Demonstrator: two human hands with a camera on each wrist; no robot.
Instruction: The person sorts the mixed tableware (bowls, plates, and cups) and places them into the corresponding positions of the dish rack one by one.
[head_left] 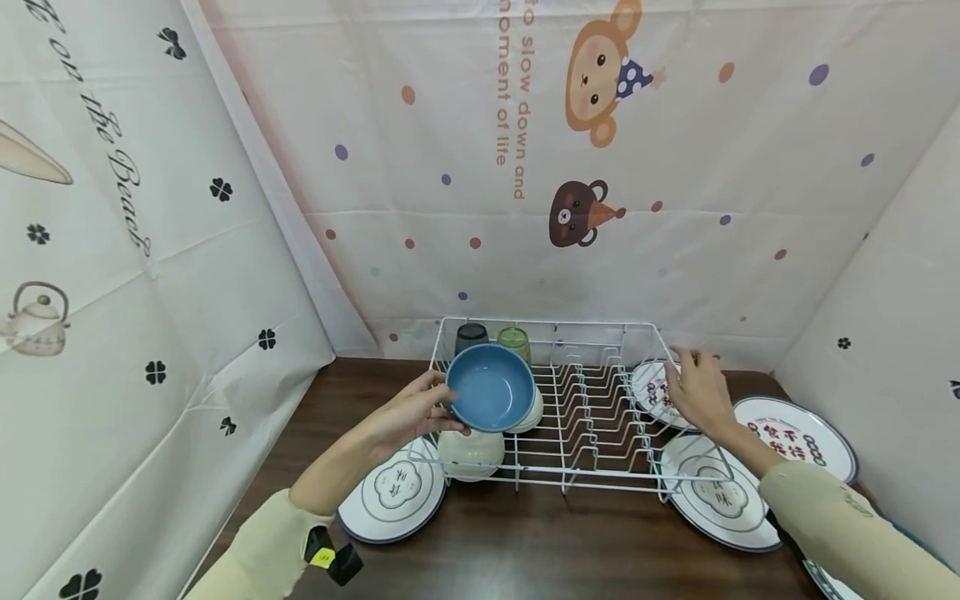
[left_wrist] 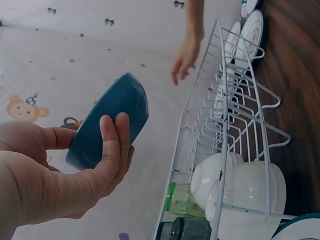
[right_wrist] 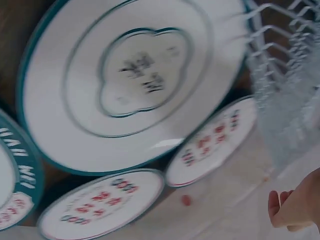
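My left hand [head_left: 420, 408] holds a blue bowl [head_left: 491, 387] by its side, above the left part of a white wire dish rack [head_left: 547, 475]. The bowl is tilted, with its inside facing the head camera. In the left wrist view, thumb and fingers grip the blue bowl [left_wrist: 112, 117] from both sides. My right hand [head_left: 701, 396] is over the rack's right end, fingers loosely bent, with nothing visible in it. Behind the held bowl in the rack are a dark cup [head_left: 471, 335], a green cup [head_left: 514, 340] and white bowls [head_left: 471, 457], partly hidden.
A white plate [head_left: 393, 492] lies left of the rack on the dark wooden table [head_left: 540, 542]. To the right are several plates, including a large rimmed plate [head_left: 720, 496] and one with red characters [head_left: 798, 433]. Printed cloth walls [head_left: 480, 192] stand behind and at both sides.
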